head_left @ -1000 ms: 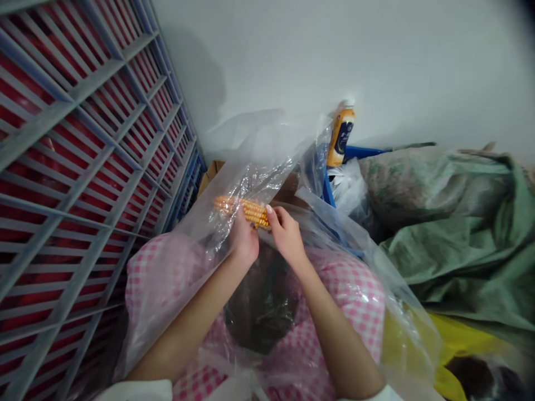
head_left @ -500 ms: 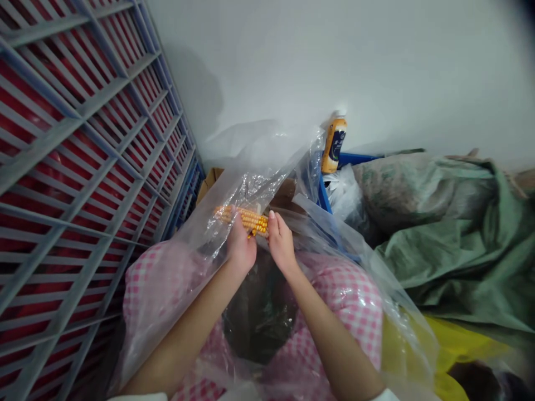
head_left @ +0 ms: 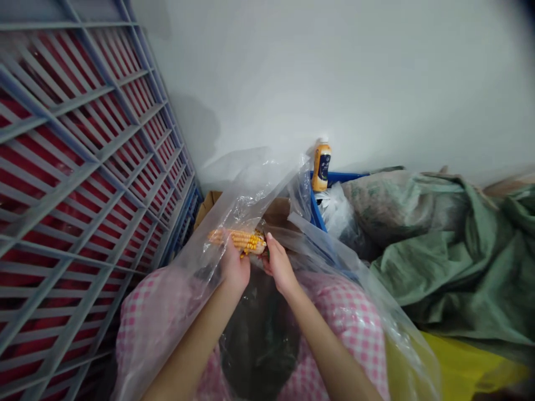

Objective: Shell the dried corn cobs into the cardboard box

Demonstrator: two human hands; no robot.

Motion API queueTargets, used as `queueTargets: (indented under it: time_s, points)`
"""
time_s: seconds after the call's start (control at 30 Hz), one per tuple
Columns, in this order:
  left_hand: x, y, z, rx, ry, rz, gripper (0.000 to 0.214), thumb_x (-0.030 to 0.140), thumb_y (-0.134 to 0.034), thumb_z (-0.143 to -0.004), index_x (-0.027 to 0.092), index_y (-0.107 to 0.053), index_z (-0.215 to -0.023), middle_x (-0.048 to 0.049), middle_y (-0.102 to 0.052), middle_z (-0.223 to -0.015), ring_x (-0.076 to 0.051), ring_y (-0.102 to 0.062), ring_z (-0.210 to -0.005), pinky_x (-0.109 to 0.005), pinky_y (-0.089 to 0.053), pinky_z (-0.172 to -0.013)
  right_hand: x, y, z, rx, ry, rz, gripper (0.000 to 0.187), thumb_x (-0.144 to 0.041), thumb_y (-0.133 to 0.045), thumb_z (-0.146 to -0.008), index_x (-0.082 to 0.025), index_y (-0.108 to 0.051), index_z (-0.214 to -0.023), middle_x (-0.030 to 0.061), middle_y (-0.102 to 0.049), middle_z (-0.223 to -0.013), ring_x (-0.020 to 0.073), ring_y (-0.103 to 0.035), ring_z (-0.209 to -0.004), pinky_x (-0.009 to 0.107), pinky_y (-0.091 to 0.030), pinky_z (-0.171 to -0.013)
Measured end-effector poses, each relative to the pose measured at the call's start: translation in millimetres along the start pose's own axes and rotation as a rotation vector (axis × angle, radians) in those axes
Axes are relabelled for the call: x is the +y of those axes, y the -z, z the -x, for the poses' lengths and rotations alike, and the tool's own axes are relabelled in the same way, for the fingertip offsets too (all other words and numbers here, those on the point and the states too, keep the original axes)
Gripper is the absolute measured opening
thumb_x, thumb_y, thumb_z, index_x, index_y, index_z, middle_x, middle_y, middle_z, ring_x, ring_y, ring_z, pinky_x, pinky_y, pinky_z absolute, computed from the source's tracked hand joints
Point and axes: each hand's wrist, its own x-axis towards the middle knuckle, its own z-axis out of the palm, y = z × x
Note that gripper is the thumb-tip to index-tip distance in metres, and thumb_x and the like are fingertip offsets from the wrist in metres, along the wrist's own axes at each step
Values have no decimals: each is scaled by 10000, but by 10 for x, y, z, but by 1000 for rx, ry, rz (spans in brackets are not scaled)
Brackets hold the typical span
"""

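An ear of corn point(head_left: 240, 239) with orange-yellow kernels lies crosswise between my hands. Its right end shows pale cob where kernels are gone. My left hand point(head_left: 235, 267) is closed around its middle, with the thumb on top. At the bare right end, my right hand point(head_left: 279, 264) is closed, its thumb and curled fingers against the cob; part of the fingers is hidden. A clear plastic bag point(head_left: 254, 189) spreads around the corn and over my knees, which are in pink checked cloth point(head_left: 343, 312). Some of the bag covers the corn's left end.
Stacked slatted crates point(head_left: 96, 161) with red contents rise on the left. Behind the bag are a cardboard box point(head_left: 207, 206) and a blue crate point(head_left: 316, 211). An orange drink bottle point(head_left: 321, 167) stands by the wall. Green sacking point(head_left: 463, 267) and a yellow sheet point(head_left: 463, 362) lie to the right.
The view has tilted up, so everything sits lower in it. My right hand has shifted slightly off the corn's right end, and more bare cob shows there.
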Motion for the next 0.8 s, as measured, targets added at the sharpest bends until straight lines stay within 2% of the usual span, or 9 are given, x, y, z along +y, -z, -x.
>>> queueTargets:
  time_s: [0.1, 0.23, 0.33, 0.4, 0.53, 0.7, 0.8]
  points:
    - [-8, 14, -21, 31, 9, -13, 361, 451, -392, -869, 202, -593, -1035, -59, -639, -1067, -175, -584, -1011, -290, -486, -844, 17, 56, -57, 54, 50, 97, 387, -552, -338, -815, -207, -419, -660, -47, -434, -508, 83, -285, -372, 216, -214, -372]
    - [-7, 19, -26, 12, 8, -22, 364, 451, -412, -862, 191, -595, -1039, -59, -649, -1044, -162, -607, -962, -286, -480, -849, 13, 159, -100, 208, 309, 408, 280, -400, -364, -841, -203, -451, -661, -8, -501, -623, 139, -457, -601, 251, -359, -576]
    - [12, 9, 2, 10, -21, -30, 361, 461, -423, -854, 192, -598, -1020, -55, -643, -1063, -159, -586, -1010, -291, -461, -885, -80, 213, -61, 328, 514, 620, 265, -344, -342, -864, -199, -515, -726, 46, -578, -771, 190, -483, -835, 309, -358, -761]
    - [31, -7, 37, 13, -35, -48, 349, 458, -427, -854, 197, -600, -1007, -46, -634, -1092, -152, -561, -1059, -288, -440, -916, -145, 222, -25, 335, 578, 628, 273, -346, -329, -879, -196, -525, -763, 50, -583, -796, 184, -484, -841, 302, -353, -770]
    - [67, -50, 111, -1, -39, -84, 343, 451, -416, -861, 195, -612, -978, -41, -633, -1099, -153, -560, -1060, -294, -426, -937, -156, 174, 10, 227, 442, 427, 326, -434, -307, -886, -201, -490, -750, -2, -531, -683, 137, -467, -634, 244, -348, -605]
    - [67, -73, 149, -2, -47, -73, 311, 417, -421, -865, 190, -620, -937, -43, -661, -1016, -152, -589, -1000, -287, -448, -903, -16, 31, 34, 135, 279, 231, 406, -567, -366, -819, -197, -528, -772, 10, -577, -708, 153, -517, -678, 240, -373, -593]
    - [31, -70, 172, -20, -53, -76, 251, 347, -434, -866, 180, -620, -888, -41, -669, -953, -159, -602, -961, -281, -450, -879, 28, -48, 62, 117, 203, 215, 411, -584, -394, -800, -195, -525, -818, 18, -603, -769, 155, -549, -729, 243, -388, -637]
